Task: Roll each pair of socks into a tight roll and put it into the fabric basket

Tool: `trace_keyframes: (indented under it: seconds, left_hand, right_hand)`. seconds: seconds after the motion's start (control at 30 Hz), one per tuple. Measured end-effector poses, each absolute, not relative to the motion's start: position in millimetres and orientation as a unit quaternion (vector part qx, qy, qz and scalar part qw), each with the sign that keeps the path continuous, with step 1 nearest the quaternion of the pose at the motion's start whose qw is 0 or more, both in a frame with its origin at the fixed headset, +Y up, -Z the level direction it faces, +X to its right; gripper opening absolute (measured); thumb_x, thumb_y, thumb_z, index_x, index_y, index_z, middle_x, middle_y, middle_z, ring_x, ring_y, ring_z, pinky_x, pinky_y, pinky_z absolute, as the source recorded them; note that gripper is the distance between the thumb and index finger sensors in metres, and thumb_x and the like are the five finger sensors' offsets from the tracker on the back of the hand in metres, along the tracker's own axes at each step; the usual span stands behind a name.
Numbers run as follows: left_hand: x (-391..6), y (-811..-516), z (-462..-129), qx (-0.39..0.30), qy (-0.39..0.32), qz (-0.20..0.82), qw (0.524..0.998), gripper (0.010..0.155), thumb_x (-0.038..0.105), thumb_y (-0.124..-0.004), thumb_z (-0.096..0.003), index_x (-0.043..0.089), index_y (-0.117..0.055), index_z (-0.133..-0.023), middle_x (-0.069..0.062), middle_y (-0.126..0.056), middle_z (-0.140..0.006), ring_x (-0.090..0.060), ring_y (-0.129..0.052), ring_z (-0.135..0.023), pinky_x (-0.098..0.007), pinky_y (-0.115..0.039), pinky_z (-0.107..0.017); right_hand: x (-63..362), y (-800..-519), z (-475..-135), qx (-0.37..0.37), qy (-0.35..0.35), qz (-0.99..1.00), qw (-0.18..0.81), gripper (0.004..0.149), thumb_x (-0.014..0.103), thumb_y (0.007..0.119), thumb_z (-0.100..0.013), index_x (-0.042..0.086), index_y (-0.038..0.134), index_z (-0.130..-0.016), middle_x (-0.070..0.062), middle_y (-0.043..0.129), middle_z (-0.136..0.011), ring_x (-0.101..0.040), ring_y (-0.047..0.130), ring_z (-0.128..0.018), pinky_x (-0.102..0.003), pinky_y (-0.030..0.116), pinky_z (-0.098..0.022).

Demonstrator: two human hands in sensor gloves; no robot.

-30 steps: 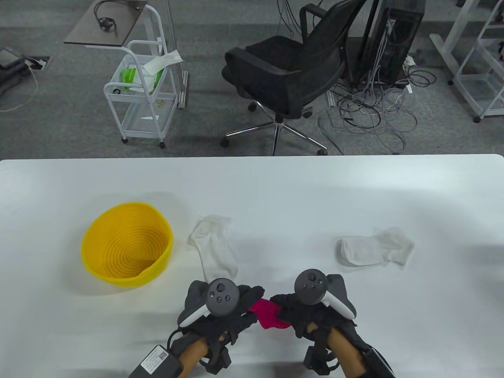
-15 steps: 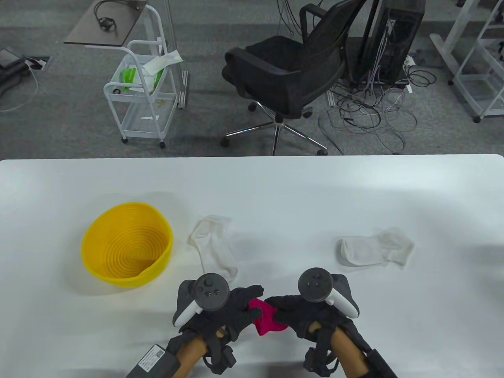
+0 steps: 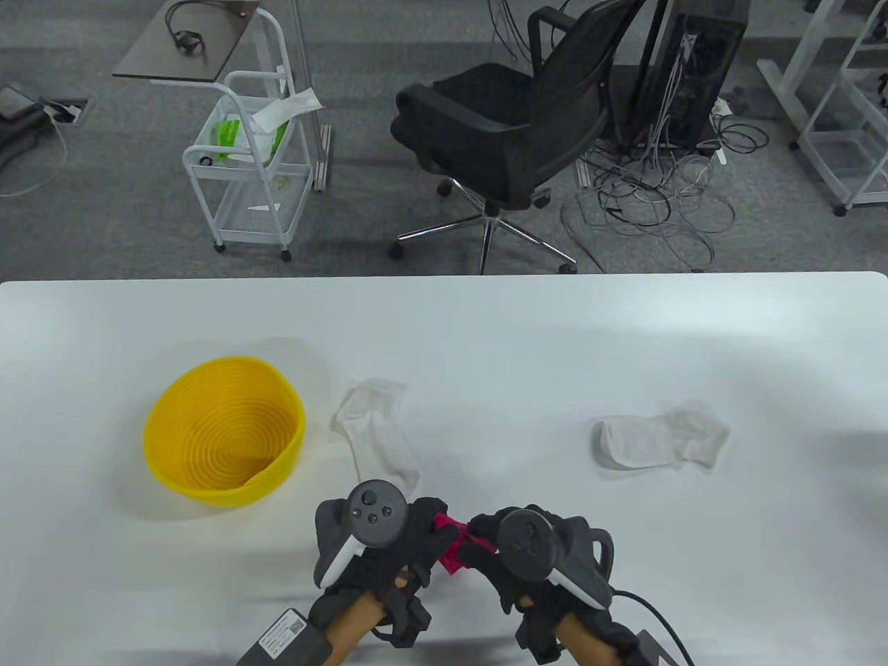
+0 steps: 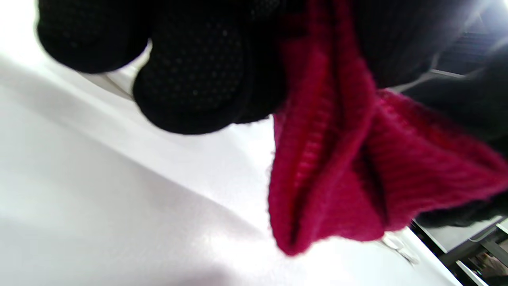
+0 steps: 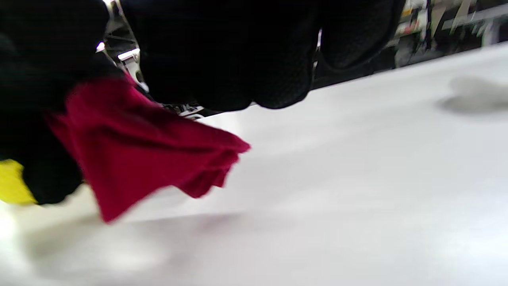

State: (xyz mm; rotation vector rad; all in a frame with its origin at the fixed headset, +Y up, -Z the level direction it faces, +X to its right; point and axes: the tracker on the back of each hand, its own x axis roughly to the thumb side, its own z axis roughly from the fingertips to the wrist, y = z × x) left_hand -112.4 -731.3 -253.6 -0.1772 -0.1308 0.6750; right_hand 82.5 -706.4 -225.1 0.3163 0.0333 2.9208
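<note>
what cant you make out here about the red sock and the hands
- Red sock, table view: mostly hidden between left hand and right hand; one sock or a pair, and how far rolled, unclear.
- Left wrist view: gloved fingers cover the sock's top.
- Right wrist view: motion blur; yellow basket cut off by the left edge.

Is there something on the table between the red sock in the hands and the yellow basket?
Nothing visible. The red sock is held by both hands; bare table lies between it and the yellow basket. The nearest white sock lies beside that path.
</note>
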Motion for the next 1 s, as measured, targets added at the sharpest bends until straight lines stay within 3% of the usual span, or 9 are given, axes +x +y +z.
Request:
trace_keyframes:
  seconds: [0.07, 0.3, 0.47, 0.6, 0.7, 0.8, 0.9, 1.0]
  left_hand:
    - [-113, -731, -253, -0.082, -0.056, 0.332, 0.938, 0.058, 0.054, -0.081, -0.0342, 0.018, -0.087, -0.079, -0.005, -0.105, -0.056, -0.018, -0.106, -0.03, -0.044, -0.085, -0.032]
    - [-106, -730, -251, -0.073, -0.065, 0.305, 0.947, 0.057, 0.054, -0.082, -0.034, 0.018, -0.088, -0.077, -0.006, -0.105, -0.054, -0.019, -0.106, -0.028, -0.044, -0.085, -0.031]
    - [-104, -730, -249, -0.07, -0.078, 0.297, 0.949, 0.057, 0.053, -0.082, -0.0342, 0.018, -0.087, -0.079, -0.006, -0.105, -0.056, -0.02, -0.106, -0.031, -0.045, -0.084, -0.033]
    - [-103, -731, -250, -0.067, -0.09, 0.255, 0.96, 0.056, 0.051, -0.082, -0.0346, 0.019, -0.087, -0.079, -0.007, -0.104, -0.058, -0.022, -0.105, -0.033, -0.046, -0.083, -0.034]
    - [-96, -729, -248, -0.057, -0.108, 0.23, 0.965, 0.054, 0.051, -0.081, -0.0356, 0.02, -0.088, -0.079, -0.007, -0.104, -0.058, -0.022, -0.105, -0.034, -0.046, -0.083, -0.035]
    - [-92, -727, -246, -0.041, -0.115, 0.213, 0.969, 0.053, 0.05, -0.08, -0.0364, 0.022, -0.087, -0.08, -0.007, -0.104, -0.059, -0.023, -0.105, -0.034, -0.046, -0.083, -0.036]
    - [-93, -725, -244, -0.034, -0.118, 0.223, 0.967, 0.052, 0.05, -0.077, -0.038, 0.023, -0.087, -0.081, -0.007, -0.104, -0.06, -0.023, -0.106, -0.035, -0.046, -0.083, -0.035]
    - [-93, -723, -242, -0.024, -0.118, 0.224, 0.967, 0.051, 0.05, -0.075, -0.0387, 0.025, -0.087, -0.081, -0.007, -0.104, -0.061, -0.023, -0.106, -0.035, -0.046, -0.083, -0.035]
  right_hand:
    - [77, -710, -225, 0.107, 0.014, 0.991, 0.081, 0.059, 0.067, 0.076, -0.035, 0.031, 0.087, -0.081, 0.004, 0.096, -0.078, -0.019, 0.096, -0.07, -0.054, 0.073, -0.061]
    - [76, -715, -227, 0.1, 0.026, 0.987, 0.125, 0.043, 0.051, 0.089, -0.037, 0.026, 0.095, -0.07, 0.004, 0.103, -0.064, -0.016, 0.102, -0.058, -0.052, 0.078, -0.057]
    - [83, -714, -232, 0.085, 0.033, 0.986, 0.139, 0.043, 0.052, 0.091, -0.035, 0.024, 0.097, -0.068, 0.003, 0.104, -0.06, -0.017, 0.102, -0.054, -0.052, 0.078, -0.056]
    - [99, -714, -242, 0.02, 0.028, 0.988, 0.152, 0.044, 0.053, 0.091, -0.035, 0.022, 0.097, -0.066, 0.002, 0.104, -0.057, -0.017, 0.101, -0.052, -0.052, 0.078, -0.056]
    - [106, -718, -245, -0.001, 0.068, 0.979, 0.19, 0.043, 0.054, 0.09, -0.035, 0.022, 0.097, -0.065, 0.002, 0.103, -0.057, -0.017, 0.101, -0.052, -0.052, 0.078, -0.055]
    - [102, -719, -241, 0.015, 0.069, 0.979, 0.193, 0.044, 0.054, 0.087, -0.037, 0.026, 0.094, -0.07, 0.003, 0.102, -0.064, -0.017, 0.101, -0.057, -0.053, 0.078, -0.056]
    - [95, -717, -235, 0.032, 0.064, 0.979, 0.189, 0.06, 0.061, 0.082, -0.037, 0.029, 0.082, -0.088, 0.001, 0.092, -0.085, -0.022, 0.096, -0.075, -0.055, 0.078, -0.057]
    - [89, -719, -233, 0.033, 0.081, 0.979, 0.186, 0.067, 0.06, 0.078, -0.039, 0.028, 0.069, -0.097, -0.002, 0.081, -0.098, -0.026, 0.092, -0.082, -0.057, 0.078, -0.057]
